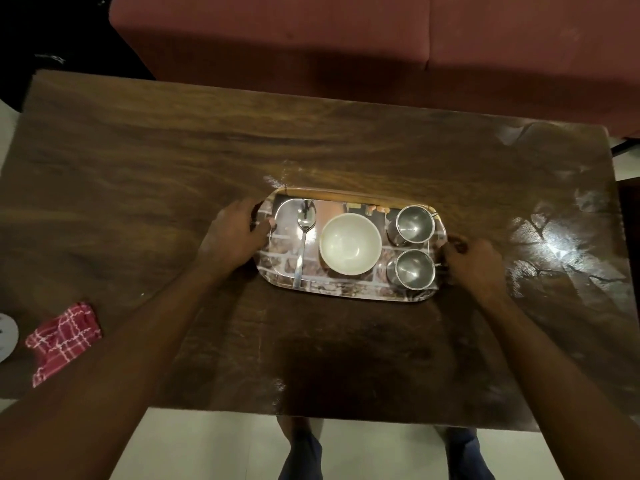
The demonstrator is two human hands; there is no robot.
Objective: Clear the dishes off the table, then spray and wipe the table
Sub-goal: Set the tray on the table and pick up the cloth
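At the near-left edge of the table (346, 341) lay a red checked cloth (64, 336). Mid-table, left hand (235, 233) and right hand (474, 261) each gripped one end of the tray (349, 284). Tray held spoon (304, 233), white bowl (350, 243), near steel cup (414, 269), far steel cup (414, 224). Maroon sofa (311, 46) stood behind.

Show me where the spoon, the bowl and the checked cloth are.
spoon (304, 243): head view, on its handle.
bowl (349, 244): head view, on its inside bottom.
cloth (63, 336): head view, on the middle of the folded fabric.
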